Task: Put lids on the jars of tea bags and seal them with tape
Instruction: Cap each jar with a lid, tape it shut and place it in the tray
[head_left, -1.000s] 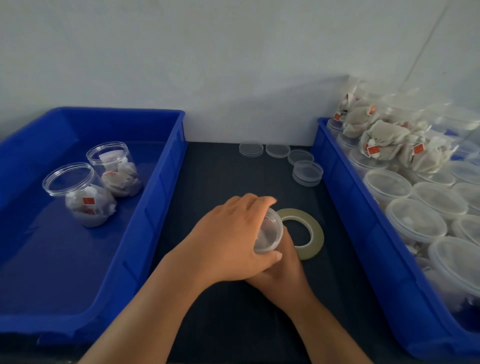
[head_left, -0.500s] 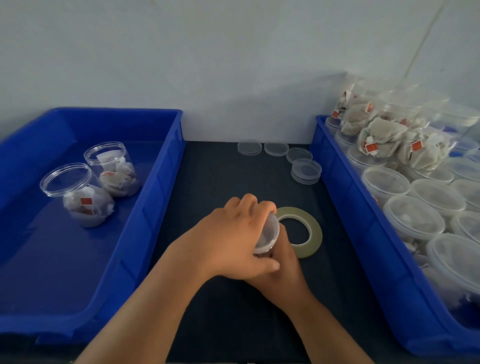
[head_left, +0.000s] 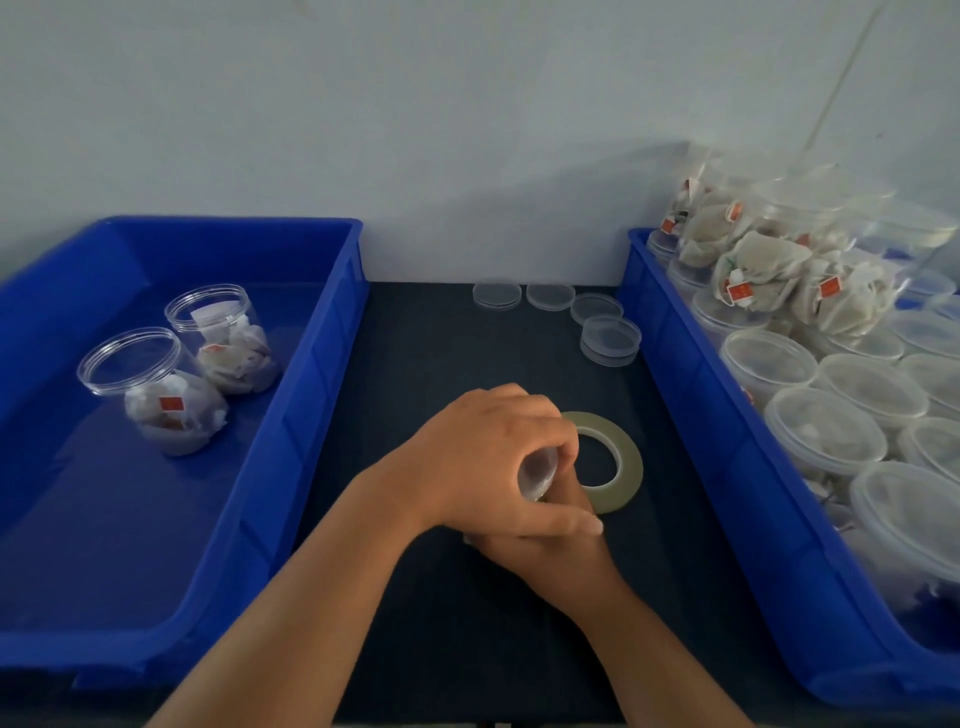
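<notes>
My left hand (head_left: 483, 457) reaches in from the lower left and curls its fingers and thumb round the lidded end of a small clear jar (head_left: 537, 474) over the middle of the dark mat. Only the round clear lid face shows between the fingers. My right hand (head_left: 550, 553) lies under the left and holds the jar from below, with its fingers mostly hidden. A roll of clear tape (head_left: 618, 467) lies flat on the mat, just right of both hands. Several loose clear lids (head_left: 610, 340) sit at the back of the mat.
A blue bin (head_left: 332, 374) on the left holds two open jars of tea bags (head_left: 156, 395). A blue bin (head_left: 691, 415) on the right is packed with several lidded jars (head_left: 826, 431) and more tea-bag jars piled at the back. A wall stands behind.
My left hand's fingers have closed further over the lid and turned on it, so less of the lid face shows. Both hands stay in the same spot beside the tape.
</notes>
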